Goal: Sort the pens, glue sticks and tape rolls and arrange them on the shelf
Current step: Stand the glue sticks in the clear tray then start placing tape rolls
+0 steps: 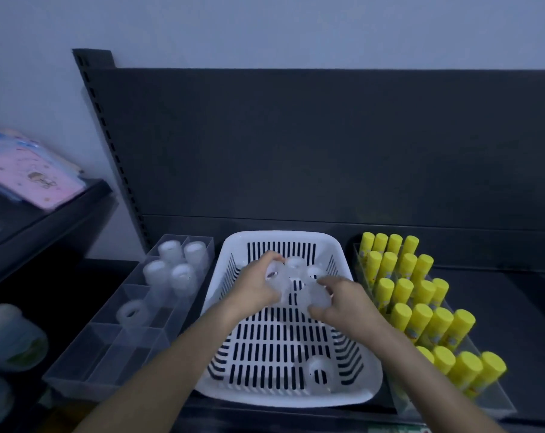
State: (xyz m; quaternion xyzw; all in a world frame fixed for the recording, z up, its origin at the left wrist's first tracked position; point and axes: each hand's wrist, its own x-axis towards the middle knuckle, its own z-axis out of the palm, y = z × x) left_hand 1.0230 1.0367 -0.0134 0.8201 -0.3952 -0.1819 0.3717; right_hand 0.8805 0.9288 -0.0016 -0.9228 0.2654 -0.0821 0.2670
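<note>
A white slotted basket stands on the dark shelf and holds several clear tape rolls. My left hand grips a tape roll at the basket's far middle. My right hand grips another tape roll beside it. One loose roll lies near the basket's front right. A clear divided tray to the left holds stacked tape rolls at its far end and a single roll in a middle compartment. Yellow glue sticks stand in rows in a clear tray on the right.
The shelf's dark back panel rises behind the basket. A lower shelf at left carries pink and blue packets. Blurred round containers sit at the far left edge. Bare dark shelf surface lies right of the glue sticks.
</note>
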